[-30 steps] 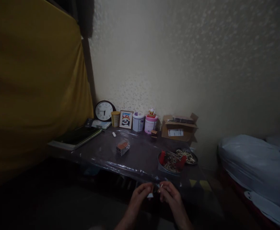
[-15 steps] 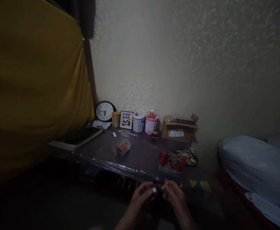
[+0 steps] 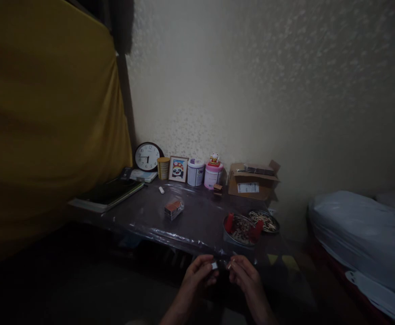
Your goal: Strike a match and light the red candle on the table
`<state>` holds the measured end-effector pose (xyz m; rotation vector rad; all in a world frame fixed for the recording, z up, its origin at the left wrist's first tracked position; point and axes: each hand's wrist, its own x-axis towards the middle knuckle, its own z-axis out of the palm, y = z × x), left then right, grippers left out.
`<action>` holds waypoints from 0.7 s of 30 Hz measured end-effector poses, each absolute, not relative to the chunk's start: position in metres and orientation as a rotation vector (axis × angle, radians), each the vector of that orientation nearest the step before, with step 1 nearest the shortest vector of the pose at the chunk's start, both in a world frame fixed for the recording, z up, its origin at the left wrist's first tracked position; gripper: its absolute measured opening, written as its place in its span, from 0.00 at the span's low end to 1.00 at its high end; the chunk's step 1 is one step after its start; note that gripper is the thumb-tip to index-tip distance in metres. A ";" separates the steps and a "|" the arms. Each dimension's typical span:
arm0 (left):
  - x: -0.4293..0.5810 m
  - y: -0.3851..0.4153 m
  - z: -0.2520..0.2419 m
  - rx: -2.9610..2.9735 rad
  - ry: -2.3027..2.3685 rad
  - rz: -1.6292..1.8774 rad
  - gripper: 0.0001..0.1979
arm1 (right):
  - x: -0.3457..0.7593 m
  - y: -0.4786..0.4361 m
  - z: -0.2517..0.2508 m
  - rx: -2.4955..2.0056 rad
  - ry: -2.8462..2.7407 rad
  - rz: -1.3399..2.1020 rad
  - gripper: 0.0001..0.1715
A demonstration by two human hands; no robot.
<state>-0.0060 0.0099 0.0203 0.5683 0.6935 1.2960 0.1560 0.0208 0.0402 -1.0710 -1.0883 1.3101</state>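
Small box (image 3: 214,266) is pinched in my left hand (image 3: 197,275), fingers curled round it, just before the tabletop (image 3: 197,225) edge; my right hand (image 3: 246,276) beside it has fingertips pressed together, contents too dim to tell.

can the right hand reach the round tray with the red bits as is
Probably yes: the right hand is at the near edge of the table, just before the round tray, nothing standing between, though its fingertips seem to pinch something small.

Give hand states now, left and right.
Left hand: fingers closed on a small box.
Right hand: fingers pinched shut by the box; too dark to tell if they hold anything.
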 end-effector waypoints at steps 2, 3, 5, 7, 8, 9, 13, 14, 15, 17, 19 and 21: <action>-0.007 0.010 0.021 0.562 0.700 1.291 0.14 | 0.156 0.020 0.041 -1.066 -1.109 1.305 0.15; -0.008 0.011 0.021 0.559 0.701 1.290 0.15 | 0.156 0.020 0.041 -1.061 -1.117 1.303 0.15; -0.009 0.011 0.021 0.557 0.697 1.296 0.14 | 0.156 0.020 0.041 -1.054 -1.128 1.300 0.14; -0.009 0.011 0.020 0.571 0.686 1.307 0.14 | 0.157 0.021 0.041 -1.045 -1.132 1.302 0.14; -0.009 0.012 0.019 0.578 0.686 1.308 0.14 | 0.157 0.021 0.040 -1.040 -1.134 1.304 0.14; -0.010 0.012 0.019 0.581 0.693 1.304 0.14 | 0.157 0.021 0.040 -1.037 -1.132 1.307 0.14; -0.010 0.012 0.019 0.581 0.716 1.304 0.14 | 0.156 0.020 0.042 -1.062 -1.115 1.315 0.15; -0.010 0.012 0.019 0.581 0.714 1.307 0.14 | 0.155 0.020 0.043 -1.078 -1.110 1.310 0.16; -0.010 0.012 0.019 0.583 0.709 1.309 0.14 | 0.155 0.020 0.044 -1.091 -1.105 1.303 0.16; -0.011 0.011 0.020 0.589 0.699 1.305 0.14 | 0.155 0.020 0.045 -1.101 -1.104 1.286 0.17; -0.011 0.011 0.020 0.591 0.695 1.302 0.14 | 0.155 0.020 0.044 -1.084 -1.115 1.281 0.16; -0.011 0.011 0.020 0.582 0.707 1.301 0.15 | 0.156 0.020 0.044 -1.069 -1.123 1.292 0.15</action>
